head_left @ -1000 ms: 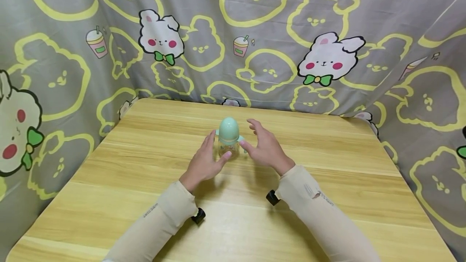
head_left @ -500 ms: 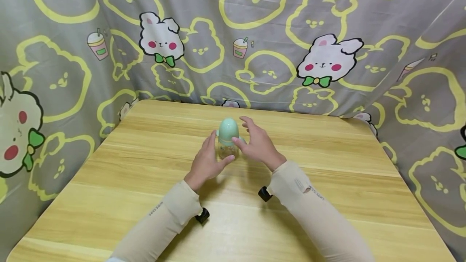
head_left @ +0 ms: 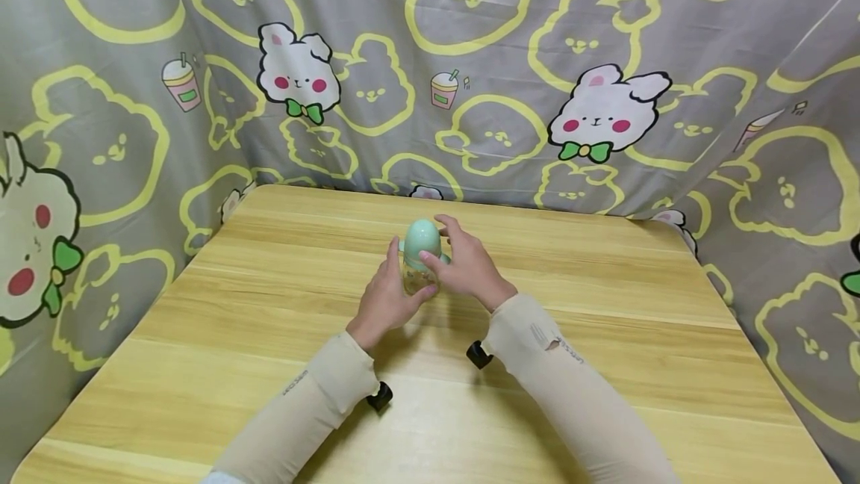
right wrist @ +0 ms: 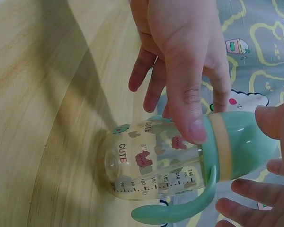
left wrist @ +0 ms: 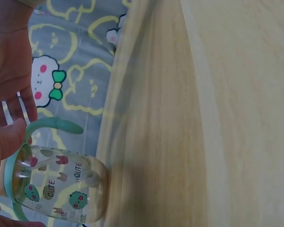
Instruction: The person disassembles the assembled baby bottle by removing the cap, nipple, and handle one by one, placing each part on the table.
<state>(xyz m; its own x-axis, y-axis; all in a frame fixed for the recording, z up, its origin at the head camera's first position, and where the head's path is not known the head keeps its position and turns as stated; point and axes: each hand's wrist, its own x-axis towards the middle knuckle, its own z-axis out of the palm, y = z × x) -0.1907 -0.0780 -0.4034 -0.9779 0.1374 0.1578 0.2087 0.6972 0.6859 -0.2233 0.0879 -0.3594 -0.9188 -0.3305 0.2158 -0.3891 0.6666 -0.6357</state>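
Observation:
A baby bottle [head_left: 423, 245] with a mint-green domed cap stands upright on the wooden table. Its clear body [right wrist: 146, 161] bears printed figures, "CUTE" lettering and a measuring scale. Curved green handles stick out at its sides. My left hand [head_left: 386, 301] is at the bottle's left, the thumb in front of the clear body and the fingers straight along the left side. On the other side is my right hand [head_left: 470, 264], its thumb over the cap's lower part and its fingers spread near the cap's far right. Whether each finger touches is hard to tell.
The light wooden table [head_left: 269, 260] extends around the bottle on all sides. A grey curtain [head_left: 497, 58] with yellow outlines and white rabbit faces hangs behind the table and at both sides. A black wrist camera [head_left: 381, 394] sits inside the left sleeve cuff.
My right hand has moved left, bringing its thumb from the right handle across the cap's lower part. My left hand has shifted slightly right. The bottle has stayed in place.

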